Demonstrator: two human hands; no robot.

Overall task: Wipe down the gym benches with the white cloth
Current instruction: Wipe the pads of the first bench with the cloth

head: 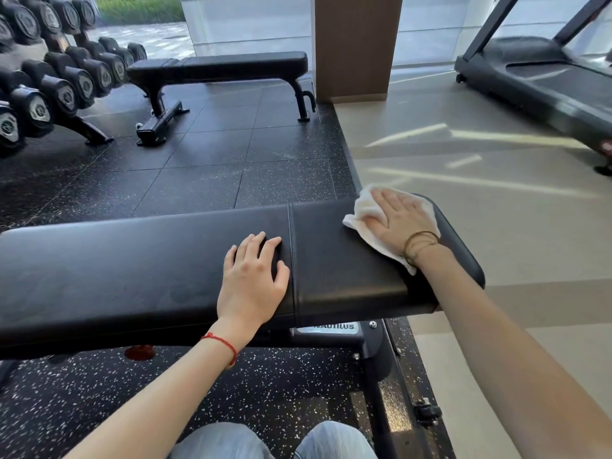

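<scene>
At the worktop's (132, 276) 3 o'clock end, the white cloth (364, 210) lay flat near the rounded edge, bare pad stretching toward 9 o'clock. Two benches counted: this one and a second bench (218, 66) at 11 o'clock. One cloth. The right hand (402, 215), its grip spread flat, pressed on the cloth. The left hand (253, 276), fingers relaxed, rested beside the pad seam.

Right hand (402, 217) presses white cloth (364, 210) (bench (132, 260) end).
</scene>
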